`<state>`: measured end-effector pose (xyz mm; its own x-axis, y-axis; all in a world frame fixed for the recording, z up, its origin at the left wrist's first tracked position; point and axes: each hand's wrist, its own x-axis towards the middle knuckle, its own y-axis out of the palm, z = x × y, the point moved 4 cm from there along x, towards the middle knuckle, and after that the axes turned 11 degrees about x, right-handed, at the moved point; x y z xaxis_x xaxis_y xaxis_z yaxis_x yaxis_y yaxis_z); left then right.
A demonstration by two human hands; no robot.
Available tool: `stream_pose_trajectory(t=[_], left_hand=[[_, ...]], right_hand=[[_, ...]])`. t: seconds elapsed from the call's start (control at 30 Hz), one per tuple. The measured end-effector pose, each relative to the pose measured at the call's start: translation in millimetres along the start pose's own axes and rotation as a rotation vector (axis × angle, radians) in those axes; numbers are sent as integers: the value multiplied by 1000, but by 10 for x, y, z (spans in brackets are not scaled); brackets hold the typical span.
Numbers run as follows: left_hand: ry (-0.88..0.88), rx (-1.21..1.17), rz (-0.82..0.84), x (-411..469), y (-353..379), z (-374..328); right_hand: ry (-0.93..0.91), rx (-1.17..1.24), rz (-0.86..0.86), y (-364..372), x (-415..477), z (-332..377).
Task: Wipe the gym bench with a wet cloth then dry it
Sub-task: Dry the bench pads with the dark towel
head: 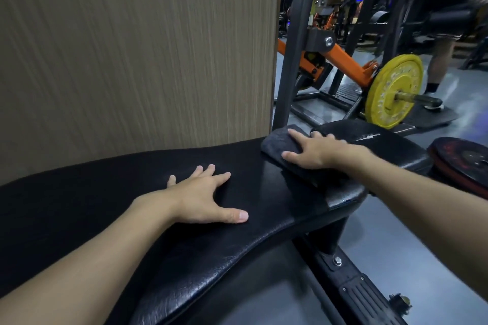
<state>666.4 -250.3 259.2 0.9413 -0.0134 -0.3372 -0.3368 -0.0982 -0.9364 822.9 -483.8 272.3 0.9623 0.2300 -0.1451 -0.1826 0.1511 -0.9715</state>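
Observation:
The black padded gym bench [111,192] runs from the lower left toward the right, with a second pad [390,145] beyond a gap. A dark grey folded cloth [277,142] lies on the bench's far right end. My right hand [314,149] presses flat on the cloth with fingers spread. My left hand [203,198] rests palm down on the bare pad in the middle, fingers apart, holding nothing. A glossy streak on the pad shows beside the cloth.
A wood-grain wall panel [137,47] stands right behind the bench. A dark steel upright [293,60] rises at the bench's far end. An orange lever machine with a yellow weight plate [393,92] stands beyond. A black-red plate [464,161] lies at right. A person's legs [441,60] stand farther back.

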Motion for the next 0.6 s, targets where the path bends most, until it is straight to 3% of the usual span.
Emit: stream_pose_trajectory(t=[0.1,0.2,0.43,0.6], left_hand=[[15,-12,-9,22,8,-4],[29,-48,-57,-6,-4,59],[-143,44,-169,-387,38,704],[-198,43,-212,-658,78,1014]], right_hand=[[-89,32,-128,61,-57,-109],[-62,160,-215,147,129,30],[33,139,-198,205,301,391],[-33,120,-173,360,117,1087]])
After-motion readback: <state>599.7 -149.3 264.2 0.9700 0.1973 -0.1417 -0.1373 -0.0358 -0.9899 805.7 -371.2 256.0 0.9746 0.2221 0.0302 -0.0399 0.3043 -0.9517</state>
